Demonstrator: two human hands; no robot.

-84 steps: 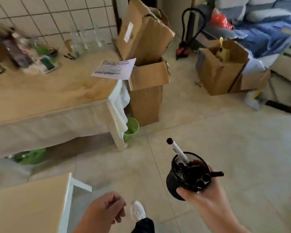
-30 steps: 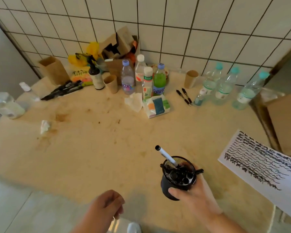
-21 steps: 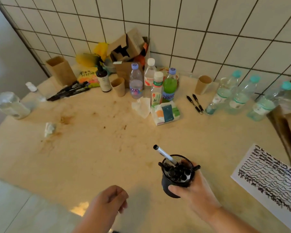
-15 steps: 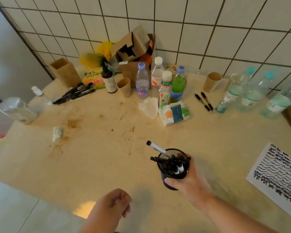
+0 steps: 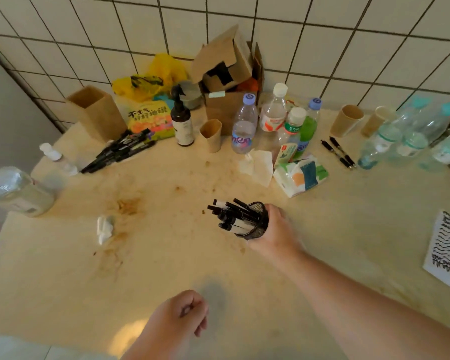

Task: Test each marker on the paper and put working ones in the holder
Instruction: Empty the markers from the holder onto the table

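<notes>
Tipped over since half a second ago, the black mesh holder [image 5: 256, 224] now lies nearly on its side above the middle of the tabletop [image 5: 166, 255], its mouth turned toward the left edge, where earlier it stood upright in the same grip. Largest in view, the stained tabletop carries a cardboard box [image 5: 226, 81] against the tiled far edge, with plastic bottles [image 5: 244, 126] and paper cups [image 5: 211, 135] clustered in front of it. At the right edge lies the paper [image 5: 447, 248], covered in black wavy test lines. A tissue pack [image 5: 300, 175] sits right of centre toward the far edge, and a loose pile of black markers [image 5: 118, 152] lies near the far left corner. The right hand [image 5: 276, 229] grasps the holder from its right side, fingers wrapped round the mesh wall and mostly hidden behind it. A bundle of markers [image 5: 230, 214] sticks out of the holder's mouth, caps pointing left, clear of the fingers. The left hand [image 5: 177, 318] hovers over the near edge, its fingers curled into a loose fist with nothing in it.
</notes>
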